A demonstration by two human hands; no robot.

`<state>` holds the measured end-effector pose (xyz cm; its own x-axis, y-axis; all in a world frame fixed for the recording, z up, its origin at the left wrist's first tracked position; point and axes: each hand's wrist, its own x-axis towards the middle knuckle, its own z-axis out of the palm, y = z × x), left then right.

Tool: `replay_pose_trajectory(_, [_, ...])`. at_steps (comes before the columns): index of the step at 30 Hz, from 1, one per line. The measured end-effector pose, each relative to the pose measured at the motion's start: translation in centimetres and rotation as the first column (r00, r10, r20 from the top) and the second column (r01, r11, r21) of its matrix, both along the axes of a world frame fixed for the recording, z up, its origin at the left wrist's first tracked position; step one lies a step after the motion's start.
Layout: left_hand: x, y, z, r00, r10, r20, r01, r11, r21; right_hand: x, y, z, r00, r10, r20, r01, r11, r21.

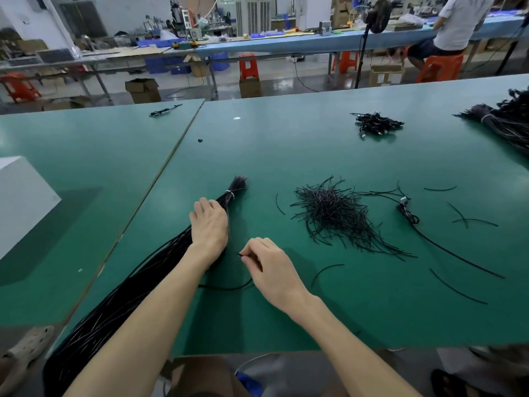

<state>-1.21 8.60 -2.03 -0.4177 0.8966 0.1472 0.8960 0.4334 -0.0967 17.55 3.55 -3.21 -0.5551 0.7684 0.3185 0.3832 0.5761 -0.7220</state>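
A long bundle of black wires [137,282] is laid slantwise on the green tabletop [286,156], its long axis running from the lower left edge of the frame to the centre. Its splayed tip points to the upper right and is bound by a pale tie [230,193]. The bundle is held near that end by the left hand [209,224], fingers curled over it. The tip of a single wire [226,288] is pinched by the right hand [272,270] just beside it, with bare tabletop left before the heap of short wire pieces [335,219] at centre right.
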Motion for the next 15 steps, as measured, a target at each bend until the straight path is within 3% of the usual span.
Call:
replay_pose_trajectory(3, [-2.1,0.3,0.1,0.998,0.058,0.024,-0.058,0.998,0.004,0.0,0.3,0.1,0.981,-0.117,-0.152,0.099,0.988,-0.121])
replay_pose_trajectory(6, [-2.6,0.5,-0.4,0.994,0.094,0.058,-0.095,0.995,0.019,0.3,1.2,0.6,0.851,-0.371,-0.372,0.256,0.911,-0.324])
replay_pose_trajectory(11, [-1.7,0.1,0.4,0.975,0.111,0.192,-0.106,0.994,-0.032,1.1,1.6,0.5,0.646,-0.601,-0.470,0.371,0.786,-0.495])
replay_pose_trajectory(13, [-1.0,-0.6,1.2,0.989,-0.006,0.146,-0.004,0.998,0.070,1.2,1.8,0.4,0.623,-0.628,-0.466,0.371,0.762,-0.531])
replay_pose_trajectory(15, [0.1,-1.6,1.9,0.965,-0.227,0.135,0.193,0.955,0.226,1.2,1.9,0.4,0.613,-0.635,-0.471,0.359,0.754,-0.550])
